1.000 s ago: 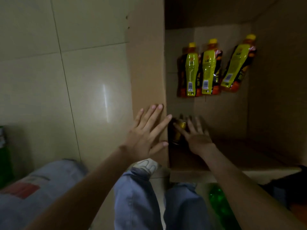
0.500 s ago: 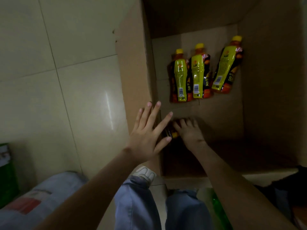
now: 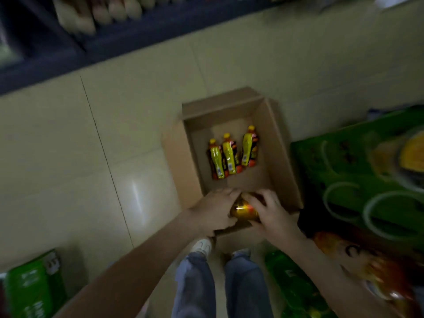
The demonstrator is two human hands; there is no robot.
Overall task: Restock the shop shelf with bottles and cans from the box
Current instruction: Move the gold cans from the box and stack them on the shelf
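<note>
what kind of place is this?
Likely a small shop aisle: a dark shelf stocked with blurred goods, a cardboard box of bottles on the tiled floor, and green product cartons beside it.

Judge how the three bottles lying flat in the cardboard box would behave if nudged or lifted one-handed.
The three bottles lie on their sides on the cardboard box floor, so a sideways nudge would probably roll them. Their glossy wrap labels could be a little slick. They look narrow enough for one hand; their weight cannot be judged.
</note>
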